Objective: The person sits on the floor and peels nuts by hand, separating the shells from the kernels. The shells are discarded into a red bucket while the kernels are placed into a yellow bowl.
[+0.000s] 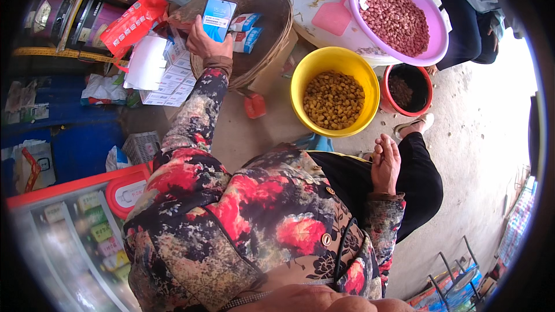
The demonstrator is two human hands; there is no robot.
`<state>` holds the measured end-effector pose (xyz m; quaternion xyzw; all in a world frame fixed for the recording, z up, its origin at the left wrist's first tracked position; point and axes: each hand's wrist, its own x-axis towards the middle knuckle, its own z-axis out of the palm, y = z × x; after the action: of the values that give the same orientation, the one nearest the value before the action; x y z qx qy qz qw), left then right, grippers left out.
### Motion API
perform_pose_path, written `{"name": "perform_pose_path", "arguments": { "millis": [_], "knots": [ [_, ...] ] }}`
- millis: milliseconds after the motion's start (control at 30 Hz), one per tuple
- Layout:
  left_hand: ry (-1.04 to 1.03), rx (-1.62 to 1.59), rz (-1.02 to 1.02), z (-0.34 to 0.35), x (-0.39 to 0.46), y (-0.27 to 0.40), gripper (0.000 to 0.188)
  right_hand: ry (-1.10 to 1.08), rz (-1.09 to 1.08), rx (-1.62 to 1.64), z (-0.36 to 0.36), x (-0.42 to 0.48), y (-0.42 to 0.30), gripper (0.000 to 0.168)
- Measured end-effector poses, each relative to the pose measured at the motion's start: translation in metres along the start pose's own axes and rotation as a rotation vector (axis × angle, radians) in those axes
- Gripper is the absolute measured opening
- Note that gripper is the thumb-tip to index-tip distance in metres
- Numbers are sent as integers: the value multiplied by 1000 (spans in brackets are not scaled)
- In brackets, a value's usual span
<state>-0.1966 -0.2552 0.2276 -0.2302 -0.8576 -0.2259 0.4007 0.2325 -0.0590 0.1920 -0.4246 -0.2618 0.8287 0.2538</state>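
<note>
My left hand [207,42] holds a smartphone [218,19] with its screen lit, over the near-left side of a round wicker basket [277,8]. Blue and white packets [247,37] lie in that basket. My right hand [386,162] is above my right thigh, holding nothing that I can see, its fingers partly curled. In front of me stands a yellow plastic bucket [299,91] of brown nuts or seeds [334,102]. Beyond it, a purple basin [440,47] holds reddish-pink kernels [394,21] on a round table [303,17].
A red bucket [427,106] with a dark inside stands right of the yellow one. A pink dustpan-like scoop [331,19] lies on the table. At left are a red bag [134,26], white boxes [169,84] and a glass-topped case [73,242]. Another person [461,21] is at upper right.
</note>
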Motion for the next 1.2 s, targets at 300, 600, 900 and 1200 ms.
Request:
{"name": "perform_pose_path", "arguments": {
  "millis": [300,600,900,1200],
  "knots": [
    [140,-53,70,-4,4,-6,88,-1,-20,-14,-1,1,0,16],
    [-47,-55,-30,12,-2,-9,87,-8,-129,-194,-23,10,9,18],
    [-547,-56,-1043,80,-34,-20,101,-52,-9,24,-19,8,8,18],
    [-692,-141,-939,81,-46,-30,74,-30,7,32,-14,4,6,17]
  ]
}}
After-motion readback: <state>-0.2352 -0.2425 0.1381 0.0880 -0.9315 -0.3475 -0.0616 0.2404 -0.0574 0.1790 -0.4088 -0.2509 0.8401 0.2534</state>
